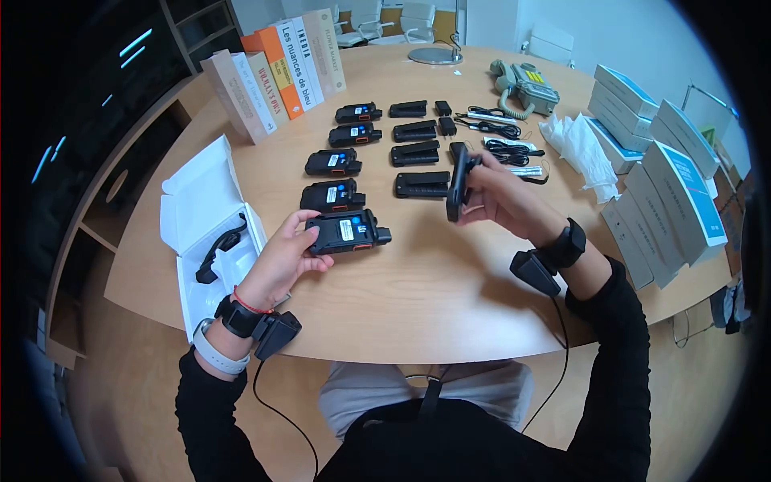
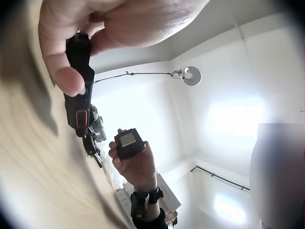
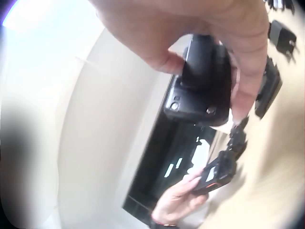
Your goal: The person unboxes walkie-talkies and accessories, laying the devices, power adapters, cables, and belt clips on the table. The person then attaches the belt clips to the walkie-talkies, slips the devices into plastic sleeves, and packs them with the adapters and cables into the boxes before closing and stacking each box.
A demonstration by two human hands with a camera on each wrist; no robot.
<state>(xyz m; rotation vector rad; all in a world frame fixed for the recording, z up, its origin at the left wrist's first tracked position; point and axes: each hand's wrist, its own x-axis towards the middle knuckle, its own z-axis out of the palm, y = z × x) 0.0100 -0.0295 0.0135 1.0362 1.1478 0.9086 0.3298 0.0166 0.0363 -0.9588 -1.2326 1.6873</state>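
My left hand (image 1: 281, 259) grips the near end of a black walkie-talkie (image 1: 349, 231), thumb on top and fingers around its edge. White and blue labels show on its upturned face, and an orange-red button on its side. To the right, my right hand (image 1: 514, 197) holds a black battery pack (image 1: 458, 189) on edge above the table. A belt clip (image 3: 198, 62) on the pack shows between thumb and fingers in the right wrist view. More walkie-talkies (image 1: 331, 195) lie in a column beyond my left hand, beside a column of clip-backed packs (image 1: 422, 185).
An open white box (image 1: 193, 201) with a curved black piece (image 1: 221, 253) sits at left. Books (image 1: 277, 72) stand behind it. Cables (image 1: 510, 150), chargers (image 1: 446, 126), a corded telephone (image 1: 530, 87), crumpled white plastic (image 1: 578, 149) and stacked boxes (image 1: 675, 201) occupy the right side.
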